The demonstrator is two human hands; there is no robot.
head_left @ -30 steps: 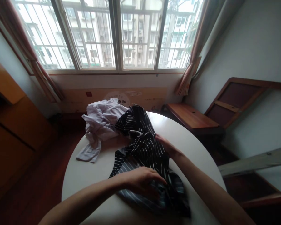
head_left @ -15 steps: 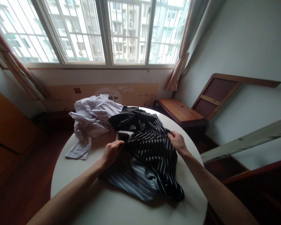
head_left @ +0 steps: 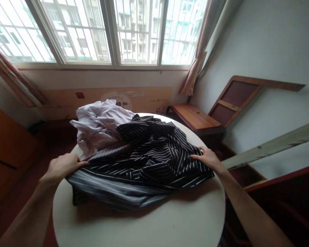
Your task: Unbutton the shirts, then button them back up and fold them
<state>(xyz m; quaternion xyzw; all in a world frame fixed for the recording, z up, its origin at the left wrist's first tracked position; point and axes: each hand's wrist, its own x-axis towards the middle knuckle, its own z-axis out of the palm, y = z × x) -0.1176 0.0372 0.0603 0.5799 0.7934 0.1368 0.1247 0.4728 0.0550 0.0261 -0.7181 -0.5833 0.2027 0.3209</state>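
Observation:
A black shirt with thin white stripes [head_left: 154, 154] lies spread and wrinkled across the round white table [head_left: 144, 230]. Its front part is turned so that the paler grey inner side shows along the near edge. My left hand [head_left: 65, 166] is closed on the shirt's left end, thumb and fingers pinching the cloth. At the opposite end, my right hand [head_left: 207, 158] grips the right edge between thumb and fingers. The cloth is drawn out between both hands. Behind the left part sits a crumpled pale lilac garment [head_left: 98, 123], partly covered by the striped shirt.
A wooden bench-like seat [head_left: 195, 116] stands beyond the table at the right, beside a wooden frame [head_left: 226, 103] against the wall. A long flat carton [head_left: 149, 97] lies under the barred window [head_left: 136, 34]. An orange-brown cabinet [head_left: 7, 137] is at the left.
My left hand has moved far left, pulling the striped shirt's near part out wide. My right hand has shifted slightly right and down. The lilac garment's lower left end is now covered.

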